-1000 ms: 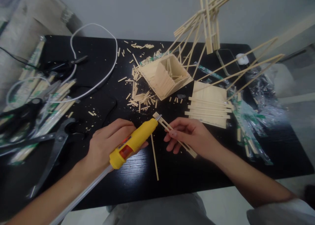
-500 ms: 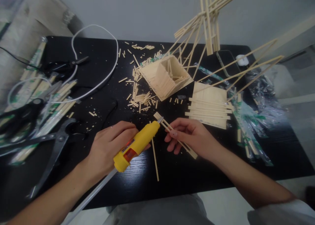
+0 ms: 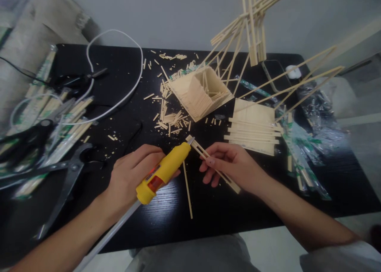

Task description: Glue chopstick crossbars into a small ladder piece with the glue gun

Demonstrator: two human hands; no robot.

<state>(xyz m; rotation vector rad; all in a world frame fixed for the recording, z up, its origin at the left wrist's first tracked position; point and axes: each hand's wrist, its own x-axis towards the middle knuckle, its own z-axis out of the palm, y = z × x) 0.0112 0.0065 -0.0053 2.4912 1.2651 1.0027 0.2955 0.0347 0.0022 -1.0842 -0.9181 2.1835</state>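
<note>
My left hand (image 3: 135, 171) is wrapped round a yellow hot glue gun (image 3: 165, 171) with a white cord trailing from its back. The metal nozzle is at the far end of a narrow frame of wooden sticks (image 3: 218, 169); whether it touches cannot be made out. Pinched between thumb and fingers, that frame is in my right hand (image 3: 230, 165), slanting down to the right. A single loose stick (image 3: 188, 190) lies on the black table between my hands, its upper end partly hidden by the glue gun.
Cut stick pieces (image 3: 172, 119) lie scattered behind my hands. Beyond them stand a wooden stick structure (image 3: 205, 93) and a flat stick panel (image 3: 253, 125). Pliers (image 3: 73, 167), black scissors (image 3: 32, 141) and wrapped chopsticks (image 3: 74, 121) lie left. Plastic wrappers (image 3: 306, 145) are at right.
The glue gun has shifted slightly left and up, its nozzle moving toward the outer end of the stick frame. My right hand and the frame are nearly still.
</note>
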